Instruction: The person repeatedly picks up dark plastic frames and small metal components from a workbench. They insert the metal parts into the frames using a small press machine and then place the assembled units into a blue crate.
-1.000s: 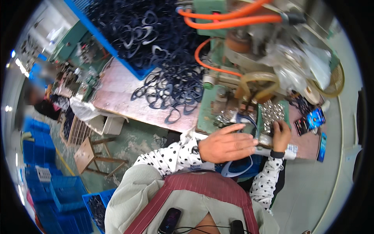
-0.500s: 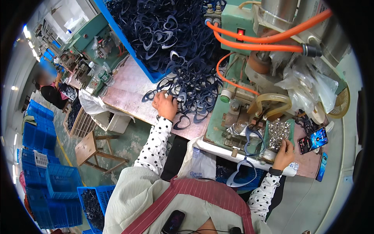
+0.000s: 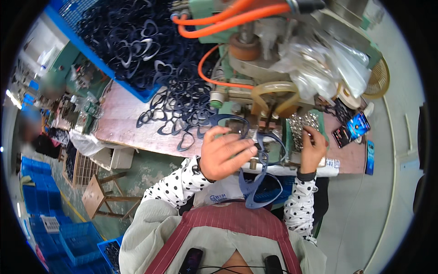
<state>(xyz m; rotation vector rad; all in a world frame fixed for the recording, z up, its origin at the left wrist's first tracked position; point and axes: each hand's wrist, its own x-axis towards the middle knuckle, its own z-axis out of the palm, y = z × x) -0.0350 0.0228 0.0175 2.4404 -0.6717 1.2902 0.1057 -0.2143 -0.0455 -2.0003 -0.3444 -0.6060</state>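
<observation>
My left hand [image 3: 224, 153] is in front of the green bench machine [image 3: 230, 109], its fingers pointing right. Along its thumb side a dark blue eyeglass frame front [image 3: 213, 119] reaches toward the machine, seemingly gripped by the fingers; the grip itself is partly hidden. Close to the fingertips, another blue eyeglass frame front [image 3: 250, 188] hangs down over the bench's front edge. My right hand [image 3: 313, 148] has its fingers bent together at the edge of a tray of small shiny metal parts [image 3: 299, 128]. Whatever it pinches is too small to see.
Many blue frame fronts [image 3: 182, 98] spill from a blue crate [image 3: 102, 68] onto the bench. Orange hoses [image 3: 237, 19] cross above. A phone [image 3: 357, 125] lies to the right of the tray. A wooden stool [image 3: 95, 196] and blue crates [image 3: 82, 242] stand on the floor at left.
My left hand has moved from the loose pile rightward to the machine, with a frame front at its fingers. My right hand stays by the metal parts. The view has shifted right.
</observation>
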